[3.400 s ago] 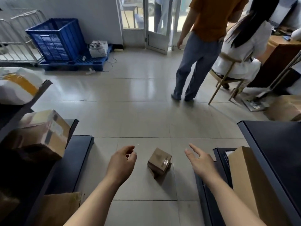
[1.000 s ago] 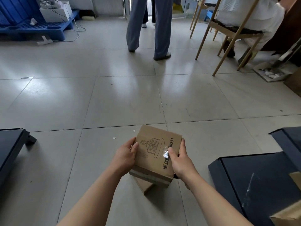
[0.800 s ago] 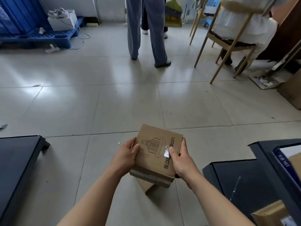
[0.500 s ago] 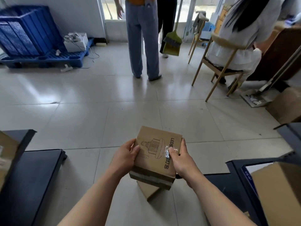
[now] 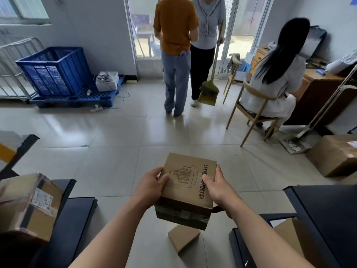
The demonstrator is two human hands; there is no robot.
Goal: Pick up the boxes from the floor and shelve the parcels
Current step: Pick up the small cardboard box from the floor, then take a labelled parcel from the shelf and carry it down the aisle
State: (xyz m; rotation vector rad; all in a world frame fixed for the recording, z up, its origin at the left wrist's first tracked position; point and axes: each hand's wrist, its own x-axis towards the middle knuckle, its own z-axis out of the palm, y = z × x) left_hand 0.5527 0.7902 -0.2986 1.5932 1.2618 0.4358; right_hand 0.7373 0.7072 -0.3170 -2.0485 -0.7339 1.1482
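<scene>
Two hands hold one cardboard box (image 5: 188, 188) in the air above the tiled floor (image 5: 116, 151), low in the middle of the view. The left hand (image 5: 150, 185) grips the box's left side, thumb laid on the top face and fingers curled round the edge. The right hand (image 5: 217, 187) grips the right side the same way, thumb on the clear tape over the print. The top face bears a line drawing of a lamp and a column of printed characters; dark tape bands the near side.

Directly below the held box a smaller box (image 5: 183, 239) lies on the floor, its far edge hidden behind the box above. A dark shelf unit (image 5: 63, 225) stands at the left with a labelled parcel (image 5: 25, 206) on it. Another dark shelf unit (image 5: 328, 219) stands at the right, with a brown carton (image 5: 293, 236) on its lower level. A larger taped carton (image 5: 334, 154) sits on the floor further right.

Across the room a blue crate (image 5: 54, 70) rests on a blue pallet (image 5: 77, 97). Two people stand at the glass door, one in an orange top (image 5: 175, 35), the other holding a broom (image 5: 208, 93). A third person sits on a wooden chair (image 5: 251, 113) at a brown worktop (image 5: 318, 88).
</scene>
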